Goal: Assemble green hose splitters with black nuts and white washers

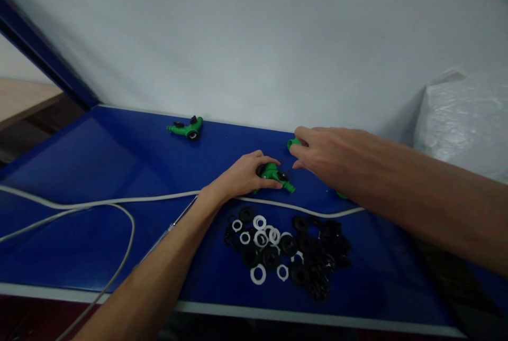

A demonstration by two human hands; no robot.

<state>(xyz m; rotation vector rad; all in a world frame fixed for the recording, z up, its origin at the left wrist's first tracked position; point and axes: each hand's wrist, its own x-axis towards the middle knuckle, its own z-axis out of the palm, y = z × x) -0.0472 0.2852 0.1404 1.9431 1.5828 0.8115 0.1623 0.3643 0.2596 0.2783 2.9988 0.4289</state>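
Right up front, the pale front edge (317,320) of the glossy blue tabletop (119,158), and just behind it a loose spread: flat white rings (253,276), thick black rings (291,245), small black pieces (331,232) heaped at the right. A thin white cable (151,197) runs across behind them, passing under the left arm.

And here's the left hand (246,172), thumb and fingers clamped around a green plastic fitting with a black knob (271,173), low over the tabletop! Just beyond, the right hand (321,150) curls in, its fingers bent beside a hollow green end (291,143); whether they grip it, I can't tell.

Farther back on the left, a branched green fitting with black levers (182,130) lies near the white wall (257,39).
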